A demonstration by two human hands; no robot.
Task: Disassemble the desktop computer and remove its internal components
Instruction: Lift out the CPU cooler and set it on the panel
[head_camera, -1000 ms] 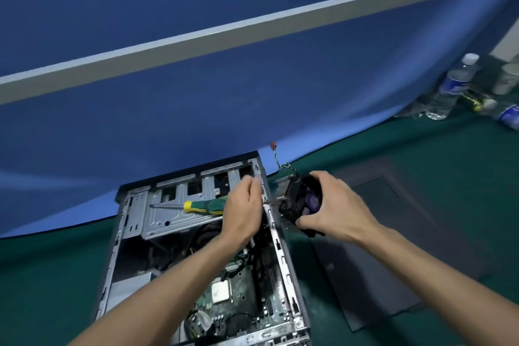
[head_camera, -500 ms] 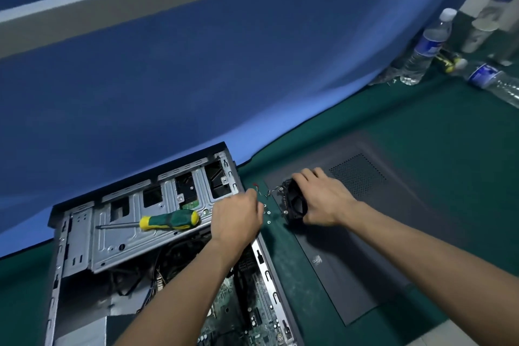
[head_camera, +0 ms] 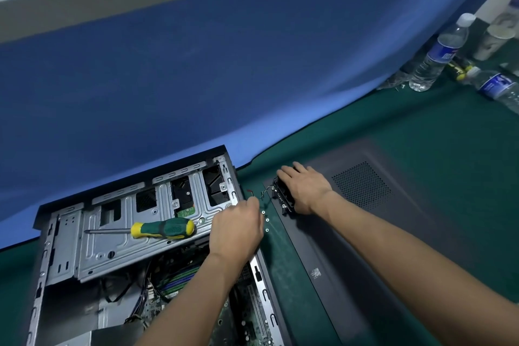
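Your right hand (head_camera: 304,191) lies over a small black fan (head_camera: 283,194) and holds it from above, with your fingers curled over its far side. The fan sits on the near corner of a flat grey side panel (head_camera: 393,233) that lies on the green table (head_camera: 421,132). Thin wires (head_camera: 262,194) run from the fan toward your left hand (head_camera: 238,227).

Your left hand is at the right edge of the open computer case (head_camera: 56,233). Its fingers are curled, and the fingertips are close to the wires, but you cannot tell if they pinch them. A few tiny screws (head_camera: 266,220) lie on the table just beside this hand, between the case and the panel.

The case lies on its side with the top open. A screwdriver (head_camera: 157,230) with a green and yellow handle rests on the silver metal drive bay (head_camera: 126,250) inside it. Below the bay you can see the green board (head_camera: 179,284) and dark cables.

A big blue cloth (head_camera: 196,93) hangs behind the table. Far off to the right stand two water bottles (head_camera: 438,56), well apart from the case.
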